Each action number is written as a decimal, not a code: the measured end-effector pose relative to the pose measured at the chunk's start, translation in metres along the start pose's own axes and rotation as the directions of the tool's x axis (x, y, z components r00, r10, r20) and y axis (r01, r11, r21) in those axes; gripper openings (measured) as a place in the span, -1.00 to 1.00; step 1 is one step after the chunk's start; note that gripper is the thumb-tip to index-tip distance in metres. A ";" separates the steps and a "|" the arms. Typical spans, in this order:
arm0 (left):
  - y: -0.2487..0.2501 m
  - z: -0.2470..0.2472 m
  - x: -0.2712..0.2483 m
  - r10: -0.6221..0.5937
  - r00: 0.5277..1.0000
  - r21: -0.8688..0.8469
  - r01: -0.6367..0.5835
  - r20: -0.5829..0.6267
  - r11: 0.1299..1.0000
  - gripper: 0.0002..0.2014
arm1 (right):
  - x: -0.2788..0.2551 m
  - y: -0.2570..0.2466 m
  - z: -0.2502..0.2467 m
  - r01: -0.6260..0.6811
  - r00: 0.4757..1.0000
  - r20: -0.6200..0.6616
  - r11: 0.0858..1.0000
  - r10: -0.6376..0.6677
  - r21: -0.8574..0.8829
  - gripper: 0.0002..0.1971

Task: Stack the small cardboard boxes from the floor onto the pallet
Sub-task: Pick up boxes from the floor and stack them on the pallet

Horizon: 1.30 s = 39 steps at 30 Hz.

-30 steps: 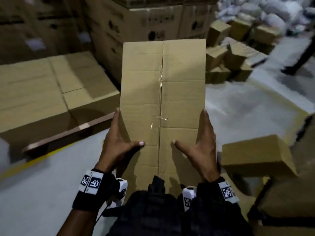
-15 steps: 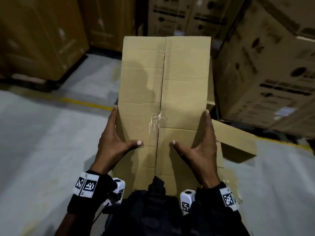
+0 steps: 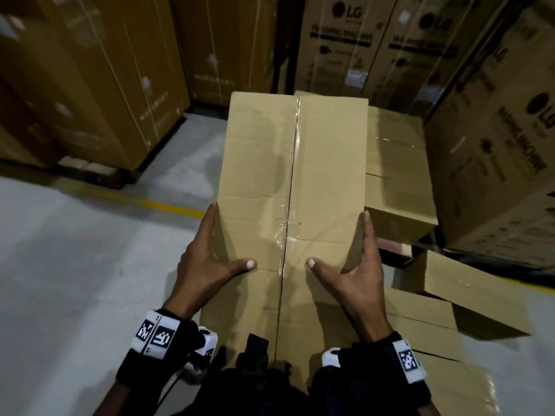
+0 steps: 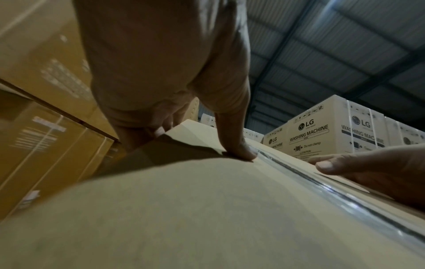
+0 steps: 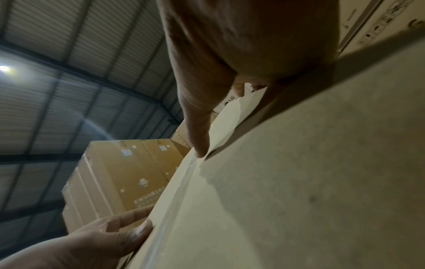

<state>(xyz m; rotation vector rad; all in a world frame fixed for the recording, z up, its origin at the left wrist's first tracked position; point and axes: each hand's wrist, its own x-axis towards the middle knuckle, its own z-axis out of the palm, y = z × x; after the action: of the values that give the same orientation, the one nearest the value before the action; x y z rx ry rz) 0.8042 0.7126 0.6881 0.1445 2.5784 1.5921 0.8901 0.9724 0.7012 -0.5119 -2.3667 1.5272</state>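
Hands first: my left hand (image 3: 207, 262) and right hand (image 3: 357, 271) clamp the long sides of the carried box (image 3: 294, 187), fingers straight along its edges, thumbs spread flat across the taped top. I hold it lifted at chest height, mid-carry, I judge. Just beyond on the right, stacked small boxes (image 3: 396, 172) sit on what seems a pallet (image 3: 393, 253), only a sliver showing; two more boxes (image 3: 450, 283) lie below on the floor (image 3: 75, 265). Next I would need to lower it squarely beside the stack. Washing machine cartons (image 3: 495, 145) wall the far side. My fingertips underneath are hidden.
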 end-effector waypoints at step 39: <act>0.067 0.155 0.700 0.161 0.785 -0.038 -0.173 0.598 0.984 0.19 | 0.553 0.023 0.101 -0.316 0.800 -0.509 0.944 0.318 0.093 0.21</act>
<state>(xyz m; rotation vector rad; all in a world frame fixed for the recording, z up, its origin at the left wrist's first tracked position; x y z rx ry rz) 0.1351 0.9755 0.6501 0.7692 2.1144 1.2843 0.3544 1.1406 0.6614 -1.2074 -1.9164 1.2926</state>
